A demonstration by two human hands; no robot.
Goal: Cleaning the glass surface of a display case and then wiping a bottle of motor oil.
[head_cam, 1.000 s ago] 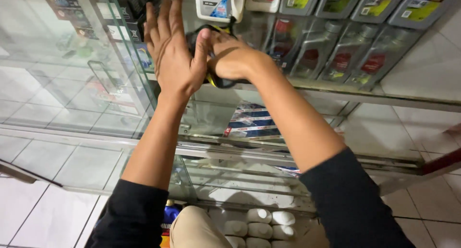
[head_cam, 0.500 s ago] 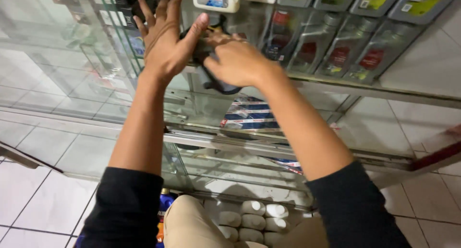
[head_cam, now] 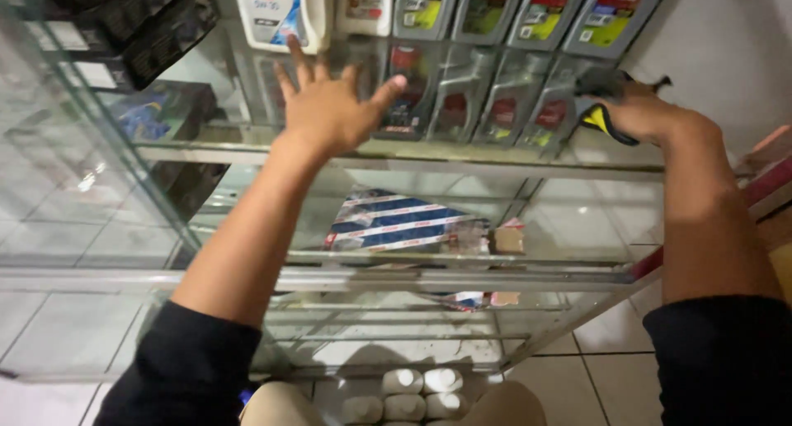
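Glass shelves (head_cam: 462, 164) over white tiles. Left hand (head_cam: 330, 108) spread wide, fingertips just below white jug (head_cam: 280, 12); grey bottles (head_cam: 495, 18) beside. Right hand (head_cam: 648, 112) grips black-yellow cloth (head_cam: 601, 104).

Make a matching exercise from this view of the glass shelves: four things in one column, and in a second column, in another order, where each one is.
Things
1. left hand
2. black and yellow cloth
3. blue and white striped packets
4. white bottle caps

Places
A. on the lowest level, by the person's knees
B. gripped in the right hand, at the right end of the shelf
C. spread open in front of the row of grey bottles
D. lying on the glass shelf below the bottles

Pairs: 1-C, 2-B, 3-D, 4-A
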